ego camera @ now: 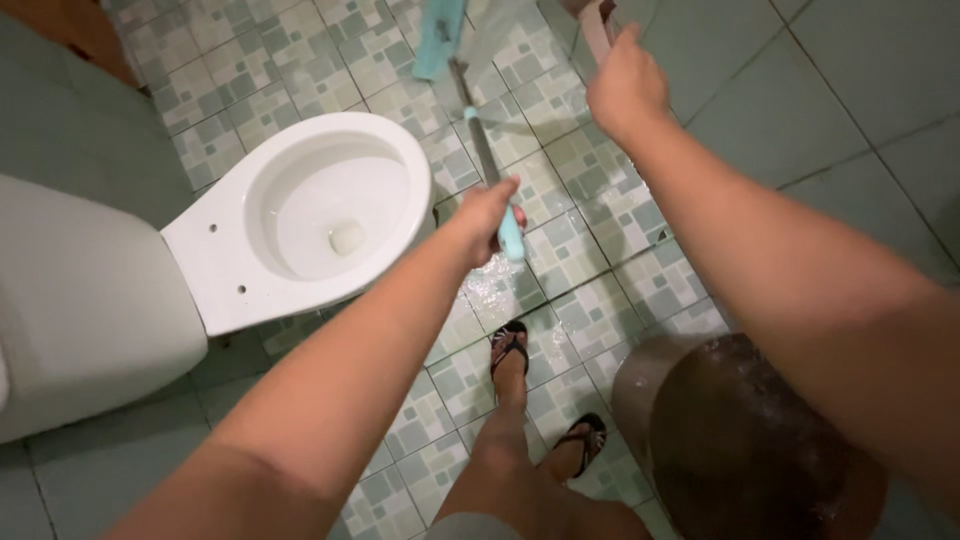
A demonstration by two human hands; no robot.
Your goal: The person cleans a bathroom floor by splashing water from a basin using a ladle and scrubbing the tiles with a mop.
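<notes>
My left hand (487, 217) grips the light-blue end of a long mop handle (484, 150), which runs away from me across the floor to a teal mop head (438, 38) at the top of the view. My right hand (625, 85) is raised to the upper right and is closed around a pale pinkish object (597, 25) that is cut off by the frame's top edge. A white toilet bowl (300, 210) without a seat stands just left of the mop handle.
The floor of green patterned tiles (560, 170) is wet near the handle. A brown bucket (740, 440) holding water stands at the lower right. My feet in flip-flops (510, 345) are below the hands. Plain green wall tiles (850, 90) rise on the right.
</notes>
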